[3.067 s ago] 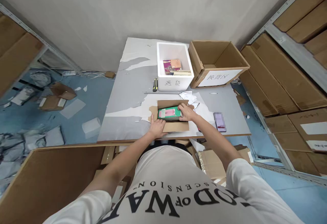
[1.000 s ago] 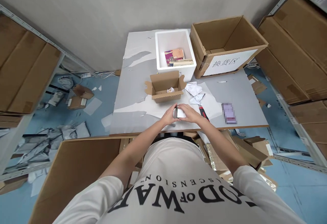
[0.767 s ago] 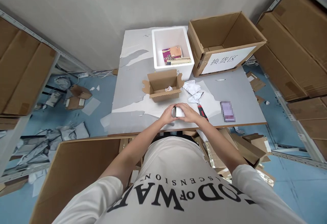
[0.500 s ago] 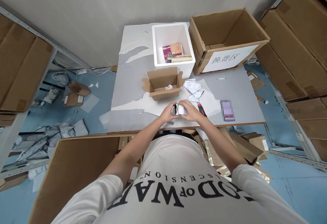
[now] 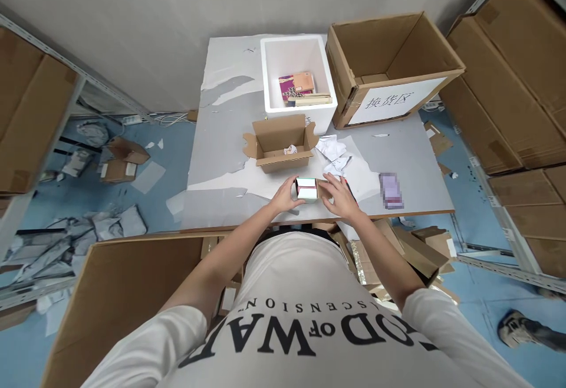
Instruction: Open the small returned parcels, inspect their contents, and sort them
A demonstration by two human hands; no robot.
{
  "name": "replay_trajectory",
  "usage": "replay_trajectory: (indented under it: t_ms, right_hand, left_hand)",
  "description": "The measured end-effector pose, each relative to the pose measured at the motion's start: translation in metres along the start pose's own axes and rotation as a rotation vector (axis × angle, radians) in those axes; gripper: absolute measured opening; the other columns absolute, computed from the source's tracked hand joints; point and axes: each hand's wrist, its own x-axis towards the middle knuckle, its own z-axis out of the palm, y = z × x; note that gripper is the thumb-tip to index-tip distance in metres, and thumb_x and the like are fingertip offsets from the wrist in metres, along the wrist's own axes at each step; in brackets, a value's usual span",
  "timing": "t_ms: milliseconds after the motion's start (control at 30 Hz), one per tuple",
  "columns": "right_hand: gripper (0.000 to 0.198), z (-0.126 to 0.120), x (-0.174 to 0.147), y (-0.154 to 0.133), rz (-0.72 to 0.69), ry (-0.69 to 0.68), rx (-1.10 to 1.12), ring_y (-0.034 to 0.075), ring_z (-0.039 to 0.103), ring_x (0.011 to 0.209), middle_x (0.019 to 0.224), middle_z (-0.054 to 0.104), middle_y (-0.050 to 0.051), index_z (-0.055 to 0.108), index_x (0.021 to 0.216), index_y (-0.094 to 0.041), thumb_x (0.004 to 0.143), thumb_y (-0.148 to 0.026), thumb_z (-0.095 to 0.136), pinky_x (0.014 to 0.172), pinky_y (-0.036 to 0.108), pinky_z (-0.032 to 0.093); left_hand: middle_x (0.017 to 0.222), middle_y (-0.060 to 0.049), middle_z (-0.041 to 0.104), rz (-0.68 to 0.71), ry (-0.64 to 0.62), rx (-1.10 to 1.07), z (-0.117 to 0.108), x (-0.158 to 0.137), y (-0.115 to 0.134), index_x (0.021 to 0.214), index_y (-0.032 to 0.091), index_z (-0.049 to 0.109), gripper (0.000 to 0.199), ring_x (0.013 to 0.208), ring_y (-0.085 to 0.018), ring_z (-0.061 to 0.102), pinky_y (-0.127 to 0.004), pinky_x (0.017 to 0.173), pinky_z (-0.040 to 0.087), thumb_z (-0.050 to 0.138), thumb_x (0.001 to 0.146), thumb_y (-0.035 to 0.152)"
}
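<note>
Boxes (image 5: 283,163) and paper (image 5: 331,148) on table (image 5: 411,158).

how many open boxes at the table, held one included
4: small box in the left hand, smaller carton beyond it, white foam box and larger carton at the back.

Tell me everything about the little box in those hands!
The little box looks like thin card. It shows two white patches with a pinkish line between, and pale green below. A brown flap sticks out on its right, with the right hand on it; the left hand holds its left side. It's near the table's front edge.
</note>
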Motion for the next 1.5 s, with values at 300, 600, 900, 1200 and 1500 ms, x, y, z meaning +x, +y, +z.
replay_trajectory:
  t_ms: [300, 600, 900, 1200, 1500]
  right_hand:
    - [0.031, -0.010, 0.043, -0.014, -0.050, -0.150, -0.102, 0.030, 0.059, 0.109, 0.121, 0.063, 0.013, 0.059, 0.119, -0.020, 0.090, -0.025, 0.050, 0.099, 0.049, 0.041]
    - [0.033, -0.004, 0.049, -0.003, 0.059, -0.177, -0.087, 0.027, 0.065, 0.098, 0.114, 0.068, 0.010, 0.057, 0.123, -0.023, 0.092, -0.024, 0.044, 0.079, 0.037, 0.050]
    - [0.029, 0.015, 0.071, 0.002, 0.315, 0.015, 0.109, 0.024, 0.060, 0.092, 0.104, 0.066, 0.011, 0.056, 0.112, -0.018, 0.092, -0.022, 0.036, 0.080, 0.037, 0.046]
    - [0.025, 0.023, 0.072, 0.003, 0.250, 0.083, 0.100, 0.023, 0.056, 0.095, 0.104, 0.060, 0.010, 0.059, 0.102, -0.019, 0.093, -0.022, 0.036, 0.083, 0.035, 0.044]
    - [0.022, -0.006, 0.061, -0.005, -0.246, -0.138, -0.160, 0.026, 0.051, 0.109, 0.119, 0.061, 0.012, 0.061, 0.108, -0.018, 0.088, -0.024, 0.051, 0.092, 0.039, 0.036]
  left_hand:
    - [0.134, -0.014, 0.050, 0.165, 0.107, 0.291, 0.002, -0.017, 0.022, 0.124, 0.022, 0.054, 0.049, 0.130, -0.031, 0.042, -0.051, 0.112, 0.028, 0.064, 0.080, 0.042]
    - [0.131, -0.011, 0.050, 0.114, 0.146, 0.345, 0.010, -0.017, 0.045, 0.113, 0.025, 0.061, 0.033, 0.122, -0.032, 0.043, -0.053, 0.106, 0.029, 0.061, 0.080, 0.030]
    - [0.098, -0.008, 0.064, 0.248, 0.095, 0.314, 0.019, -0.027, 0.034, 0.082, 0.023, 0.064, 0.017, 0.099, -0.022, 0.054, -0.045, 0.093, 0.039, 0.049, 0.088, 0.020]
    - [0.127, -0.017, 0.048, 0.113, 0.332, -0.018, 0.020, -0.022, 0.014, 0.122, 0.017, 0.050, 0.082, 0.121, -0.032, 0.047, -0.049, 0.100, 0.040, 0.079, 0.058, 0.058]
    - [0.142, -0.020, 0.042, 0.070, 0.012, -0.151, 0.012, 0.009, 0.000, 0.142, 0.016, 0.029, 0.116, 0.131, -0.036, 0.043, -0.050, 0.108, 0.035, 0.087, 0.047, 0.050]
